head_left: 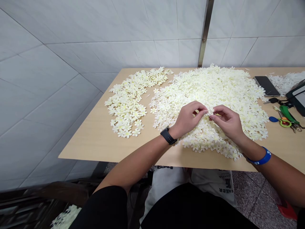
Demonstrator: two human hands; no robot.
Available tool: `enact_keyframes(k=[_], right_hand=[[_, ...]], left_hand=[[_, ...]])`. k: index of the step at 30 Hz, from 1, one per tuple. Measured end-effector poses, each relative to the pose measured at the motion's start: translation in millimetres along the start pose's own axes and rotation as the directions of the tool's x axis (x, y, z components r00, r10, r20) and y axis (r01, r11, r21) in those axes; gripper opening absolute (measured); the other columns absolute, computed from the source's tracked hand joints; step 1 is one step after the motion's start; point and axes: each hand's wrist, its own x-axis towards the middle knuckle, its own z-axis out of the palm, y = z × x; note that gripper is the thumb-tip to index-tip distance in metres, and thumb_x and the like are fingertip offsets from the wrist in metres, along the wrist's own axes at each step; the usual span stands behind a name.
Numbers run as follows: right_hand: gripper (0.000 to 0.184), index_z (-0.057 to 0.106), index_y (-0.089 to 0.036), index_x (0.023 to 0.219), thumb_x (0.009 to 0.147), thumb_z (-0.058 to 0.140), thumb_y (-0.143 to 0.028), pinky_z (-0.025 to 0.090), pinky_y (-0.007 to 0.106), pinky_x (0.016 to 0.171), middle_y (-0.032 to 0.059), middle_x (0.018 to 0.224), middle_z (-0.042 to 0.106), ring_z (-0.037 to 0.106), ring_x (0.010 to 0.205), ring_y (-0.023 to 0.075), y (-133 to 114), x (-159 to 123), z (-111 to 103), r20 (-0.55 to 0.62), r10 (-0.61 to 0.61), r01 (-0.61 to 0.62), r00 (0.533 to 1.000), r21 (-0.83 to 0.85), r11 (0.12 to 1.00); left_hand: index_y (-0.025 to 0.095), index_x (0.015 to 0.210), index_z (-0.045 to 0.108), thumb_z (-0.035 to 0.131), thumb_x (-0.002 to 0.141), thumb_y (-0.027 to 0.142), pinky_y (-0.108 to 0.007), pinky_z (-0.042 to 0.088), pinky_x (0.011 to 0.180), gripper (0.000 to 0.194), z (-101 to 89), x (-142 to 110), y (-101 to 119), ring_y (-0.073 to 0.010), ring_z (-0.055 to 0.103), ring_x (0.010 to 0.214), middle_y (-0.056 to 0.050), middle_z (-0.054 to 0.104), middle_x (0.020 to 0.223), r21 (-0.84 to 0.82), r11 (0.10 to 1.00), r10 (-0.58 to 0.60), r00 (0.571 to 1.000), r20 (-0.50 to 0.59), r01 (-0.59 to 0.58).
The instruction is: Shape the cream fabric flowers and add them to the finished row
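Pale marbled tiles (95,25) back a wood-toned table (90,140), above which a small white flower (211,112) sits right between the fingertips of both hands. Left hand (189,117) pinches a thin pale stem (207,110) between thumb and forefinger, wrist angled inward; right hand (227,120) grasps the blossom with thumb and index, its other fingers curled. Just beneath and beyond the fingers spreads a broad pile of white flowers (209,82); well to their left lies a smaller flower cluster (128,105). Nearer the body, a black watch (168,135) circles the left wrist, and a blue wristband (263,157) bears white characters, one resembling a 3, otherwise unreadable. Both forearms reach forward, converging on the flower. Below the fingers, pale cloth (166,187) carries dark printed lettering, too warped to read whole. Far to the fingers' right rest a phone (266,86) and keys (296,128) beside a green holder (288,114).
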Motion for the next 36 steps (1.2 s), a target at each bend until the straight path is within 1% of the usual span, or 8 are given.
enact_keyframes(k=[8, 12, 14, 19, 22, 26, 31, 36], right_hand=[[0.007, 0.069, -0.022, 0.088, 0.084, 0.075, -0.023, 0.060, 0.030, 0.070, 0.0010, 0.085, 0.066, 0.069, 0.072, 0.0140, -1.9, 1.1, 1.3, -0.042, 0.033, -0.033, 0.999, 0.010, 0.999], [0.008, 0.069, -0.022, 0.086, 0.083, 0.075, -0.025, 0.060, 0.031, 0.070, 0.0009, 0.083, 0.066, 0.067, 0.070, 0.0136, -3.8, 1.4, 2.7, -0.084, 0.054, -0.054, 0.995, 0.011, 0.999], [0.008, 0.068, -0.022, 0.085, 0.083, 0.075, -0.025, 0.059, 0.031, 0.069, 0.0006, 0.082, 0.065, 0.065, 0.069, 0.0131, -4.0, 1.5, 2.8, -0.096, 0.066, -0.066, 0.993, 0.004, 0.998], [0.012, 0.067, -0.021, 0.085, 0.086, 0.075, -0.030, 0.052, 0.028, 0.062, -0.0002, 0.076, 0.063, 0.060, 0.066, 0.0126, -2.6, 1.2, 1.6, -0.060, 0.065, -0.066, 0.996, -0.020, 0.998], [0.015, 0.067, -0.021, 0.084, 0.086, 0.075, -0.034, 0.050, 0.027, 0.060, -0.0006, 0.073, 0.062, 0.058, 0.064, 0.0124, -3.0, 1.0, 1.1, -0.050, 0.067, -0.069, 0.996, -0.027, 0.997], [0.021, 0.066, -0.021, 0.082, 0.086, 0.076, -0.039, 0.049, 0.026, 0.057, -0.0012, 0.069, 0.061, 0.057, 0.061, 0.0123, -5.4, 1.0, 0.8, -0.057, 0.078, -0.080, 0.995, -0.037, 0.996], [0.030, 0.067, -0.021, 0.079, 0.080, 0.084, -0.046, 0.048, 0.026, 0.055, -0.0015, 0.066, 0.061, 0.057, 0.059, 0.0125, -6.8, 1.2, 0.3, -0.046, 0.086, -0.086, 0.995, -0.005, 0.996], [0.035, 0.067, -0.021, 0.073, 0.076, 0.087, -0.050, 0.047, 0.026, 0.053, -0.0017, 0.062, 0.060, 0.057, 0.056, 0.0124, -7.0, 1.3, -0.7, -0.046, 0.097, -0.097, 0.994, 0.004, 0.995]], left_hand=[[0.019, 0.084, 0.054, 0.053, 0.102, 0.032, -0.028, 0.045, 0.067, 0.023, -0.6, 0.6, -1.6, -0.0131, 0.054, 0.073, -0.002, 0.059, 0.080, 0.122, 0.988, -0.094, 0.996, -0.002, 0.094], [0.019, 0.106, 0.060, 0.055, 0.098, 0.019, -0.029, 0.049, 0.075, 0.009, -0.2, -0.7, -2.4, -0.0143, 0.060, 0.086, -0.006, 0.067, 0.103, 0.166, 0.985, -0.039, 0.999, -0.030, 0.043], [0.019, 0.111, 0.061, 0.053, 0.099, 0.016, -0.029, 0.052, 0.078, 0.015, 0.7, -1.9, -0.4, -0.0151, 0.063, 0.093, -0.007, 0.069, 0.110, 0.152, 0.988, 0.011, 0.999, -0.046, -0.004], [0.020, 0.111, 0.068, 0.064, 0.100, 0.033, -0.030, 0.056, 0.080, 0.018, 3.3, -3.3, 3.9, -0.0165, 0.067, 0.098, -0.008, 0.072, 0.108, 0.093, 0.993, 0.078, 0.997, -0.011, -0.077], [0.020, 0.104, 0.070, 0.064, 0.100, 0.029, -0.031, 0.056, 0.081, 0.012, 3.5, -2.7, 3.8, -0.0156, 0.067, 0.095, -0.006, 0.073, 0.103, 0.095, 0.992, 0.085, 0.996, 0.006, -0.085], [0.018, 0.094, 0.069, 0.062, 0.100, 0.023, -0.029, 0.053, 0.076, 0.011, 2.9, -2.0, 3.4, -0.0130, 0.063, 0.080, -0.003, 0.072, 0.087, 0.105, 0.992, 0.067, 0.998, 0.000, -0.066], [0.019, 0.106, 0.074, 0.067, 0.098, 0.028, -0.028, 0.058, 0.078, 0.013, 4.7, -3.7, 2.6, -0.0147, 0.070, 0.094, -0.007, 0.077, 0.103, 0.009, 0.999, 0.049, 0.998, 0.034, -0.049], [0.021, 0.094, 0.078, 0.071, 0.095, 0.027, -0.031, 0.059, 0.081, 0.010, 5.2, -5.0, 2.5, -0.0157, 0.073, 0.089, -0.004, 0.079, 0.094, -0.021, 0.999, -0.025, 1.000, 0.010, 0.025]])
